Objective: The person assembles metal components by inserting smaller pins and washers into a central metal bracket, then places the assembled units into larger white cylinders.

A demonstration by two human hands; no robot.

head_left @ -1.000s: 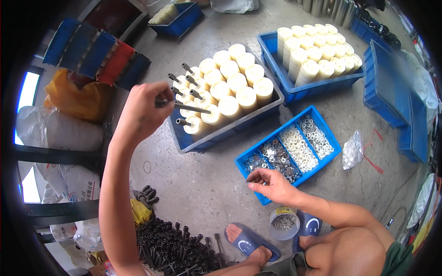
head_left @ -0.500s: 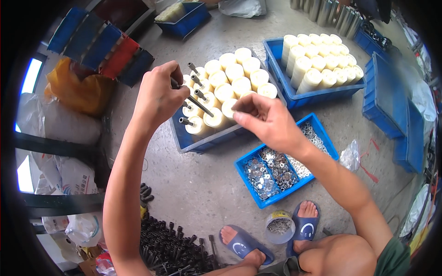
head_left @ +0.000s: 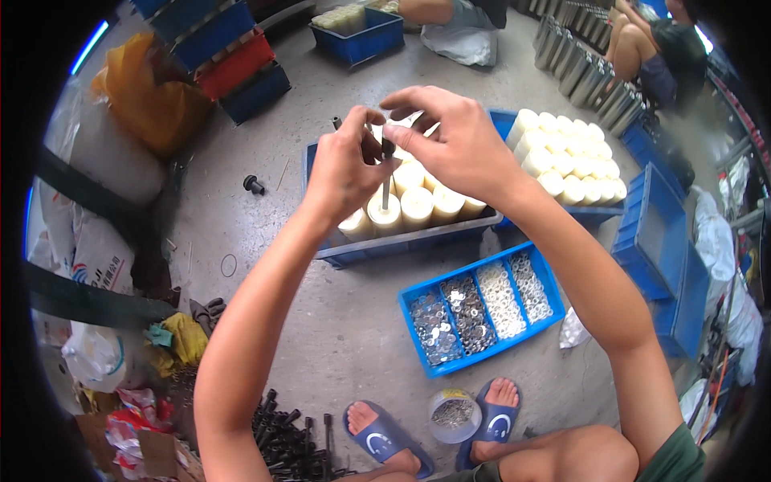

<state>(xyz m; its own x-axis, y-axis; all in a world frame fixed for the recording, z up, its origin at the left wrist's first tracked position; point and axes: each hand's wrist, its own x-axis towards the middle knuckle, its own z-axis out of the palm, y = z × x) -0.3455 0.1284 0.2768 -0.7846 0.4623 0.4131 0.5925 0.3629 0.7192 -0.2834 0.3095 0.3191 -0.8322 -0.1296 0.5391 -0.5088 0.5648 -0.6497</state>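
My left hand (head_left: pixel 341 173) is closed around a long dark bolt (head_left: pixel 385 193), which stands nearly upright. Its lower end meets the top of a cream cylinder (head_left: pixel 384 217) in the front row of a blue crate (head_left: pixel 401 247). Close by the bolt's upper end is my right hand (head_left: pixel 466 145), its thumb and forefinger apart; whether the thumb touches the bolt I cannot tell. Several more cream cylinders fill this crate, partly hidden by my hands. Another bolt head (head_left: pixel 336 123) shows beyond my left hand.
A blue divided tray (head_left: pixel 434 371) holds washers and small metal parts. Behind it stands a second crate of cream cylinders (head_left: pixel 572 189). Black bolts (head_left: pixel 281 434) lie piled near my feet, beside a small tub (head_left: pixel 456 418). Stacked blue bins (head_left: pixel 650 233) stand right; another person (head_left: pixel 675 56) sits far right.
The bolt has gone from slanted to nearly upright on a front-row cylinder. My left hand has moved right, and my right hand has risen to the bolt's top. The view has shifted.
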